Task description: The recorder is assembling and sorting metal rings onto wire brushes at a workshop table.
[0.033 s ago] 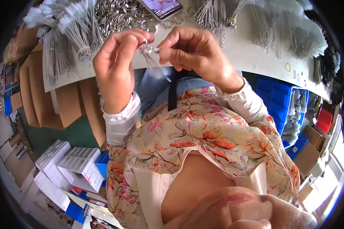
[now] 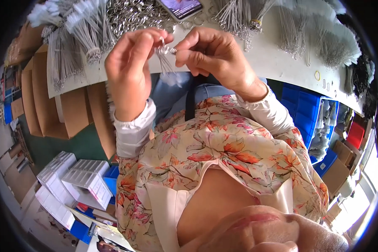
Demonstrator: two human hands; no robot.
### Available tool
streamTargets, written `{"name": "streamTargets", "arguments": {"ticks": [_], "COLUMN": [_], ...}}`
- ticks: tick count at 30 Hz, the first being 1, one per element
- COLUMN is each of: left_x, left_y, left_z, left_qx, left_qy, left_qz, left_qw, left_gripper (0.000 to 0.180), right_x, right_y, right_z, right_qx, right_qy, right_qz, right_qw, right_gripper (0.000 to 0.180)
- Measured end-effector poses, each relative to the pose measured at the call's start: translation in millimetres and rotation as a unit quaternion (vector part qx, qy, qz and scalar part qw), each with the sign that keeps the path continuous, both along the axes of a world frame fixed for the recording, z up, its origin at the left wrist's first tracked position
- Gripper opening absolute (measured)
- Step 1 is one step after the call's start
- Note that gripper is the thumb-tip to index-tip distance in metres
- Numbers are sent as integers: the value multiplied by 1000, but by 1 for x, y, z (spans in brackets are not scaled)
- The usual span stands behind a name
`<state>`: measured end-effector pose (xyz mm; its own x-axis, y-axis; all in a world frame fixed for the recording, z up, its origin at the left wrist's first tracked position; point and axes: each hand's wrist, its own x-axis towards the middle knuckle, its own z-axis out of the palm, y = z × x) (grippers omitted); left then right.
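Observation:
Between my two hands, over the table's near edge, hangs a small bunch of thin wire brushes [image 2: 167, 67], white bristles downward and looped ends up. My left hand [image 2: 130, 63] is closed in a pinch on a shiny metal ring [image 2: 162, 40] at the top of the loops. From the other side my right hand [image 2: 214, 59] pinches the right end of the looped wire cluster with thumb and forefinger. Whether the ring passes through every loop is too small to tell.
On the white table [image 2: 277, 63] lie a heap of metal rings [image 2: 134, 14], a phone [image 2: 181, 7], bundled wire brushes [image 2: 88, 38] at left, and more brushes [image 2: 332, 42] at right. Cardboard boxes [image 2: 50, 96] stand lower left; blue bins [image 2: 300, 105] stand at right.
My left hand has shifted slightly right and up, and the ring at the loops shows more plainly. The brushes hang a little straighter. My right hand has hardly moved.

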<state>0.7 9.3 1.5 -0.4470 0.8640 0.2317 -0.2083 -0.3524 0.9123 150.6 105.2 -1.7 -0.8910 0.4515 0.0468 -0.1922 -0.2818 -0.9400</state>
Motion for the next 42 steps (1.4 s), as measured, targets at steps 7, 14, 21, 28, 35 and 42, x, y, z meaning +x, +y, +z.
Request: {"name": "streamTargets", "arguments": {"ticks": [7,14,21,28,35,42], "left_x": [-9,-42,-78,-76,-62,-60], "left_y": [-2,-37,-126,-192,-211,-182], "left_z": [-1,3,-4,-10,-11,-33], "left_qx": [3,24,25,50,35,10], "left_qy": [-176,-167,-127,-185,-222,-250], "left_qz": [18,141,270,385,368,263], "left_qw": [984,976,954,903,902,932], "left_gripper": [19,18,18,16,17,19], "right_x": [-23,-10,-19,-64,-120,-135], "right_y": [-13,-13,-26,-64,-99,-112], "right_z": [-39,-47,-17,12,-59,-79], "right_qx": [75,45,-50,101,209,176], "right_qy": [-49,-97,-28,52,18,-17], "right_qz": [-86,-66,195,332,253,336], "right_qw": [992,992,979,936,944,925], "right_gripper": [19,20,23,15,29,26]}}
